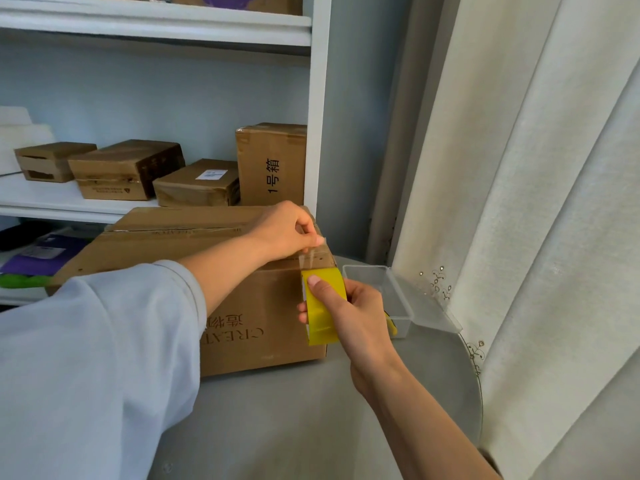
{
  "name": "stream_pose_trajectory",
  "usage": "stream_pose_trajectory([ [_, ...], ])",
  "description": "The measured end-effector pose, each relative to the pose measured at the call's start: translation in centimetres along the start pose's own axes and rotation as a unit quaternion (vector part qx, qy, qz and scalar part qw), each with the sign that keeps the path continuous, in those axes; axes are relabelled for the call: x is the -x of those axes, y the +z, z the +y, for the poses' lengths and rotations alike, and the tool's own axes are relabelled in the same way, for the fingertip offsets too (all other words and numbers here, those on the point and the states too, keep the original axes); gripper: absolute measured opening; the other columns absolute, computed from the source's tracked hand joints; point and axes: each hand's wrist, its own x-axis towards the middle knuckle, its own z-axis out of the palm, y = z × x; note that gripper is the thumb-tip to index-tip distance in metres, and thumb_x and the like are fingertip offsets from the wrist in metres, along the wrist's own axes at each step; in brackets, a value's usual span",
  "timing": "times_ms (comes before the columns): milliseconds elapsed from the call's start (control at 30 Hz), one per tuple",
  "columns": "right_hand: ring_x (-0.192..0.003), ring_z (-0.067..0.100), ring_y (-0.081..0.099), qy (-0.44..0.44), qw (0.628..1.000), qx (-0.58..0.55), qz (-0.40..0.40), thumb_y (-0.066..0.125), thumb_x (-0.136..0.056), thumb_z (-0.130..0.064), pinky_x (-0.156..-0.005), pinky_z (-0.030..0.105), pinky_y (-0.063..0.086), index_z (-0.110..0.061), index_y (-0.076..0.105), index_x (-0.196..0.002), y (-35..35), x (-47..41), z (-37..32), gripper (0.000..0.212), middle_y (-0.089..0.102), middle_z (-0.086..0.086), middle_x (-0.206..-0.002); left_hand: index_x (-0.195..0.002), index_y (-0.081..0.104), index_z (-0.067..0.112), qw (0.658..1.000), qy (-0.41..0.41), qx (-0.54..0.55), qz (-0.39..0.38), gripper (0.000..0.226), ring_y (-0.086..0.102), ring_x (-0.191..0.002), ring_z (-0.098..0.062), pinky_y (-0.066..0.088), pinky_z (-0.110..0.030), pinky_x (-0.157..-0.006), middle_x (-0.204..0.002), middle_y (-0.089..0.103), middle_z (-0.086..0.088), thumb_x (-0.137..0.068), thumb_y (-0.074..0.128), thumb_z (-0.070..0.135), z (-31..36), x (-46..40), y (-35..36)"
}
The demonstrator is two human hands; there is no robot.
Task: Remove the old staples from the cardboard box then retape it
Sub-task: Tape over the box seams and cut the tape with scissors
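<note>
Retaping was judged to be under way: a strip of clear tape (pixel 310 259) was stretched from the yellow tape roll (pixel 323 306) up to the right end of the cardboard box (pixel 194 244). No staples could be made out, though small dark marks, possibly old staple holes, were seen near that top edge; whether every staple had been pulled could not be told. The long seam across the top was still to be covered, so most of the taping was judged to remain.

The free end of the strip was pinched between the thumb and fingers of the left hand (pixel 287 230), held over the box's top right corner. The roll was gripped by the right hand (pixel 349 313), its thumb laid across the yellow band and its fingers curled round behind, just beside the box's right edge.

The box was set on the grey bench (pixel 294 427), near a white shelf unit (pixel 317 98). It was seen as brown and closed, with printed lettering on the near side and a glossy band along the middle seam. A clear plastic tub (pixel 391 289) stood to its right.
</note>
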Motion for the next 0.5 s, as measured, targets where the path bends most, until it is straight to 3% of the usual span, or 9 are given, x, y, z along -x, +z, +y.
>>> stream_pose_trajectory([
  [267,-0.054,0.01,0.067,0.01,1.0,0.001,0.002,0.065,-0.089,-0.026,-0.051,0.016,0.051,-0.012,0.066,-0.083,-0.02,-0.29,0.05,0.015,0.072,0.005,-0.068,-0.072,0.071,0.021,1.0,-0.004,-0.004,0.001,0.016,0.062,-0.078,-0.016,0.054,-0.039,-0.078,-0.072,0.065,0.006,-0.08,0.072,0.035,-0.35,-0.53,0.65],
  [500,-0.058,0.012,0.068,0.014,1.0,-0.001,0.0,0.065,-0.089,-0.027,-0.054,0.017,0.052,-0.01,0.066,-0.089,0.12,-0.59,0.08,0.017,0.074,0.009,-0.074,-0.074,0.072,0.023,1.0,-0.018,-0.017,-0.003,0.017,0.061,-0.079,-0.014,0.054,-0.042,-0.079,-0.073,0.066,0.008,-0.077,0.073,0.04,-0.77,-0.9,0.88],
])
